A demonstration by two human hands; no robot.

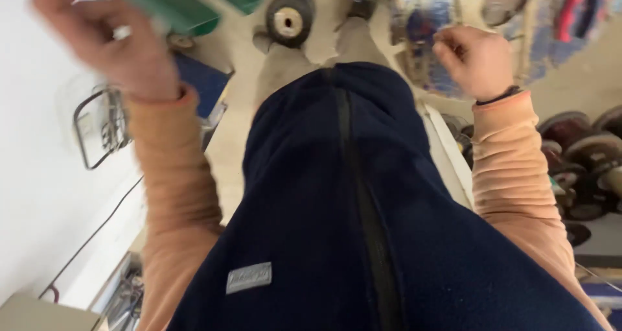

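Floor (233, 130), wire spools (583, 169) beside right hand (476, 59)

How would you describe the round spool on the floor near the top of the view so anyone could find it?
Start from the dark navy vest filling the middle and follow the legs up to the floor. Just left of them, right of the green channel pieces by the left hand, lies the spool. Unlike the reddish-brown wire reels at the right, it lies alone, showing a dark rim and pale centre.
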